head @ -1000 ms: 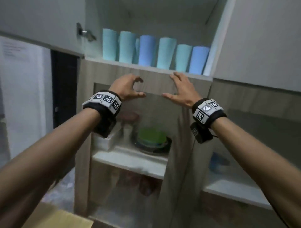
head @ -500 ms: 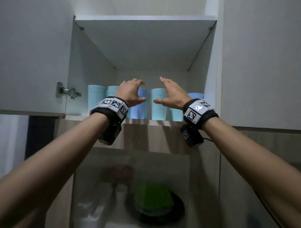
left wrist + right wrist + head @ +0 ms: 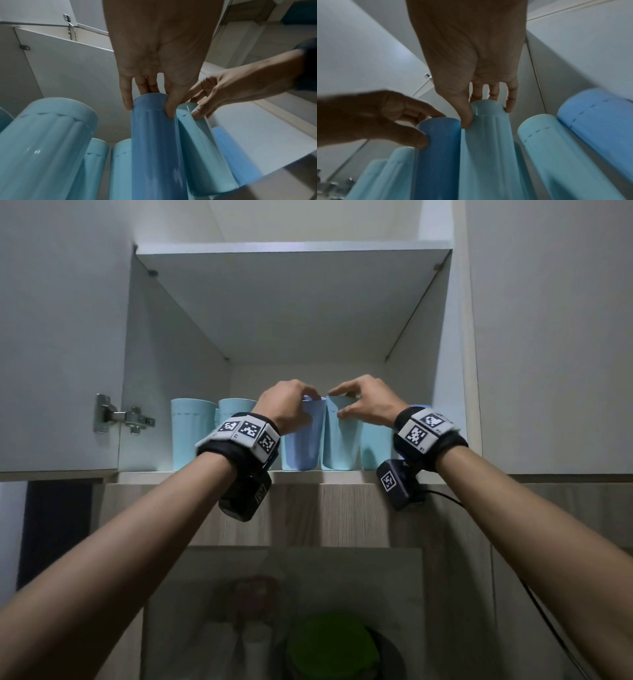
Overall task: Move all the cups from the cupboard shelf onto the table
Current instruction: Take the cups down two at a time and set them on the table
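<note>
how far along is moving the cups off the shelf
Nothing looks done yet: no cup has left the cupboard shelf, and the table is out of view. In hand: the left hand grips the blue cup, and the right hand grips the teal cup beside it, both still standing. Left: every cup.

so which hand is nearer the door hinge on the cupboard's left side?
Left. The left hand grips the darker blue cup, the side toward the hinge; the right hand grips the teal cup beyond it.

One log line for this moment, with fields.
left hand: grips blue cup | right hand: grips teal cup | both on shelf
</note>
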Demonstrator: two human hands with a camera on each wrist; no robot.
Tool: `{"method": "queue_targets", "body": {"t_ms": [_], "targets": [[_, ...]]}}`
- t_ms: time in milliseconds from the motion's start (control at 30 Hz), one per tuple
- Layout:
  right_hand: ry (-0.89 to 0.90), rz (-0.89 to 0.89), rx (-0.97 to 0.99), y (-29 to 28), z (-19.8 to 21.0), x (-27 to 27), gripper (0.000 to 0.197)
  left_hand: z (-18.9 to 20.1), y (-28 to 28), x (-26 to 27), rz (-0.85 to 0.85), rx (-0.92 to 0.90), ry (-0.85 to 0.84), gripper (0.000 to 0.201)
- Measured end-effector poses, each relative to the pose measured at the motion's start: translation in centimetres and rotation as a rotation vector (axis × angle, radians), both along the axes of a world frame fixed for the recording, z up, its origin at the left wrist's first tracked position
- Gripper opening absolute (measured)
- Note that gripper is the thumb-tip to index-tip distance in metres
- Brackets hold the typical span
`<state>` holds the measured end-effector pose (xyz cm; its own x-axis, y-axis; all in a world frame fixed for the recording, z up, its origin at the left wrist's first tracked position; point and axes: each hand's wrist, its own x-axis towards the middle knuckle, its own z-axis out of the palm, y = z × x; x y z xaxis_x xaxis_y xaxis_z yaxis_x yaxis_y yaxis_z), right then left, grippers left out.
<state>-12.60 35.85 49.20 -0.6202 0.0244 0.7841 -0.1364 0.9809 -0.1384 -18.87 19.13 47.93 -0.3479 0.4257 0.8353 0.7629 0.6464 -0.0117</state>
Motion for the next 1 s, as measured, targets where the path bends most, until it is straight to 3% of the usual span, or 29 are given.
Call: {"method": "queue_targets", "body": {"t_ms": [300,467,667,1000], "targets": [[0.112,0.342,-0.068,0.4,-1.8,7.0,0.045,-0.5,-5.1,8.3,-0.085,0.223,-0.076,0.038],[0.05,0.562,-0.094,-1.1,-6.7,10.5,0.045,-5.2,-8.8,14.1,0.015,0.223,-0.132,0.041],[-0.269,0.792,-0.194,-5.9,-18.9,10.7,0.047,-17.8,-14.5,20.6,0.188,0.26,-0.415,0.04],[-0.905,0.876,-0.08,-20.7,-49.7,13.4,0.045,-46.2,-26.3,31.8,0.706,0.343,-0.967,0.026]]}}
